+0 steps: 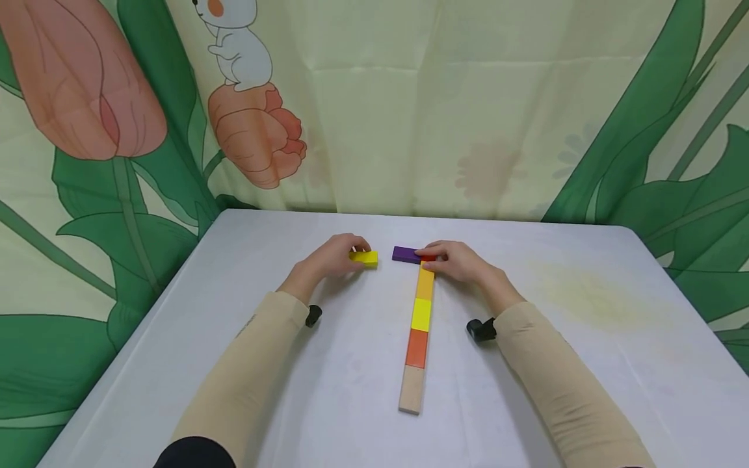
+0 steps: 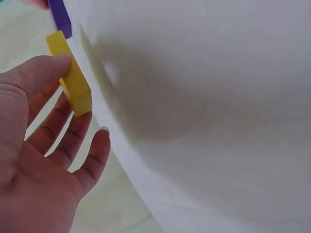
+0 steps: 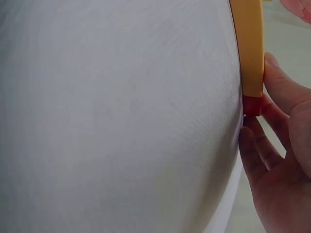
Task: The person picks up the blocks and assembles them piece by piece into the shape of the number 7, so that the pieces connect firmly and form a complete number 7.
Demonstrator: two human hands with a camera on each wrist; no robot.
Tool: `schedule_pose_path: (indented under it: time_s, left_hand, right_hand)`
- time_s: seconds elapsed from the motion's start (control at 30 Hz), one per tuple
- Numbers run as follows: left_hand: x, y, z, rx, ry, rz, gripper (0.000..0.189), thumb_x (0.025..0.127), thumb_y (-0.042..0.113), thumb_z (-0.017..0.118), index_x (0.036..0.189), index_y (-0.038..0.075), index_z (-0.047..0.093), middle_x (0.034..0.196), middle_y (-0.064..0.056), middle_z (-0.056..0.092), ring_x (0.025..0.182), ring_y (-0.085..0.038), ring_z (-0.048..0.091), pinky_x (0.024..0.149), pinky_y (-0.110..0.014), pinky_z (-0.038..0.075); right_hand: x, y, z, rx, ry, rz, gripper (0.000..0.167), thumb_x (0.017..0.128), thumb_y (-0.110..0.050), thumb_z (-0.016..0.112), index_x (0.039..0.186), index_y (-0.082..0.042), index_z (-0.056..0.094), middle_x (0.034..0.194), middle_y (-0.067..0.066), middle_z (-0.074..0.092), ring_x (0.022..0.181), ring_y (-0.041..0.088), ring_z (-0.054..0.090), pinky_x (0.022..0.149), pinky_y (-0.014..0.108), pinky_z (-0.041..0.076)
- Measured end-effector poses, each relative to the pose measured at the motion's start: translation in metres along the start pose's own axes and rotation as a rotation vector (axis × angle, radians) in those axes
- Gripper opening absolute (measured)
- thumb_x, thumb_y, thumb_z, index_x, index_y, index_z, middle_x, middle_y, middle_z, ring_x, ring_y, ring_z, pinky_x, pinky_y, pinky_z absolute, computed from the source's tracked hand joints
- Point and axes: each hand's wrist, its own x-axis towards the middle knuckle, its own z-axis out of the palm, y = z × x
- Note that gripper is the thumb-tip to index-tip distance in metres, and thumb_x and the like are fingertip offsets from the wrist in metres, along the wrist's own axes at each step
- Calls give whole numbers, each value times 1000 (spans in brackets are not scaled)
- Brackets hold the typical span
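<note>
My left hand (image 1: pixel 338 255) pinches a yellow block (image 1: pixel 367 259) between thumb and fingers. In the left wrist view that yellow block (image 2: pixel 73 80) is held just above the white tabletop, short of a purple block (image 2: pixel 59 18). The purple block (image 1: pixel 406 254) lies crosswise at the far end of a row of blocks. There my right hand (image 1: pixel 459 261) has its thumb and fingers around a red block (image 1: pixel 429 258), largely covered in the head view. The right wrist view shows the red block (image 3: pixel 252 105) against the end of an orange-yellow block (image 3: pixel 250 53), beside the thumb.
Toward me the row continues from the orange-yellow block with a yellow block (image 1: pixel 421 314), an orange-red block (image 1: pixel 417 348) and a plain wood block (image 1: pixel 411 389). They lie end to end on the white table (image 1: pixel 585 390). A printed curtain (image 1: pixel 380 130) hangs behind the table.
</note>
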Motion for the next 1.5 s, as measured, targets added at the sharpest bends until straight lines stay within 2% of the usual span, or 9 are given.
schedule_pose_path:
  time_s: [0.27,0.6,0.83,1.2,1.5]
  left_hand:
    - [14,2,1,11,1,-3,34,92,6,70,126,2,67,119,-13,64,109,-27,56,104,-36,43]
    - [31,6,1,39,-8,31,34,93,5,69,127,1,67,121,-14,65,112,-29,56,107,-37,41]
    - [37,7,7,23,-24,-5,34,94,4,67,128,2,67,123,-13,64,115,-28,55,109,-37,39]
    - [44,10,10,45,-6,-4,34,95,4,67,129,4,67,124,-13,64,116,-27,54,108,-36,39]
    - [47,12,14,27,-9,-26,34,96,4,66,130,5,66,124,-12,64,116,-27,54,109,-35,39]
  right_hand:
    - [0,-1,1,-1,-1,15,42,99,-21,67,140,-15,62,144,17,53,137,39,42,115,53,31]
    - [-1,-3,-1,3,2,43,42,99,-21,67,140,-16,62,144,17,53,137,39,41,114,55,31]
    - [-1,-4,-1,8,-8,46,42,99,-21,66,141,-16,61,145,17,52,138,39,41,114,55,31]
    - [0,-2,-1,-2,-13,63,43,100,-24,66,142,-18,61,145,16,52,137,38,41,114,54,31]
    - [2,-2,-1,0,-14,64,43,99,-24,67,141,-18,62,145,16,52,137,37,41,114,54,31]
